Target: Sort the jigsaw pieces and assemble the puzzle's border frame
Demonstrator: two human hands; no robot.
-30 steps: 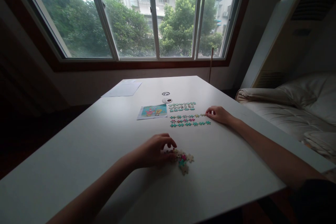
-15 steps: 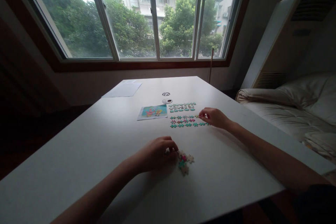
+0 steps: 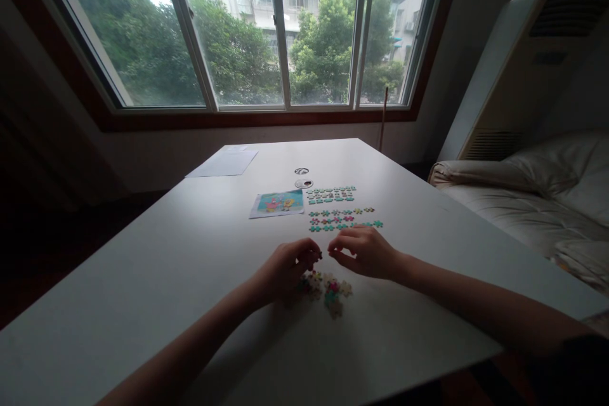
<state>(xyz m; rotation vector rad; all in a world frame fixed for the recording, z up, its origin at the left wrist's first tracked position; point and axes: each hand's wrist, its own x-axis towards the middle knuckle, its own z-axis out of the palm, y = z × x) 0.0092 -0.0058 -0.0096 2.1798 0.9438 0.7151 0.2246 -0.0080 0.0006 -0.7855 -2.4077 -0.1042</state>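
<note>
My left hand (image 3: 289,266) is above the near side of a loose pile of puzzle pieces (image 3: 333,288), pinching a small dark-looking puzzle piece (image 3: 320,255) at its fingertips. Just to the right, my right hand (image 3: 364,252) faces it, thumb and fingers apart with nothing visible between them. Beyond the hands lie rows of puzzle pieces (image 3: 332,212), mostly green with some pink and yellow. The right hand partly covers the nearest row. Left of the rows lies a picture sheet (image 3: 278,203) with pink and yellow cartoon figures on blue-green.
The white table (image 3: 166,254) carries sheets of paper (image 3: 223,163) at its far left and two round dark-and-white discs (image 3: 303,184) behind the picture. A pale sofa (image 3: 514,190) stands at the right, with a tall cabinet-like unit (image 3: 495,70) behind it.
My right hand has come back from the rows toward my left hand, leaving a yellowish piece at a row's end. My left hand has lifted from the pile with a piece.
</note>
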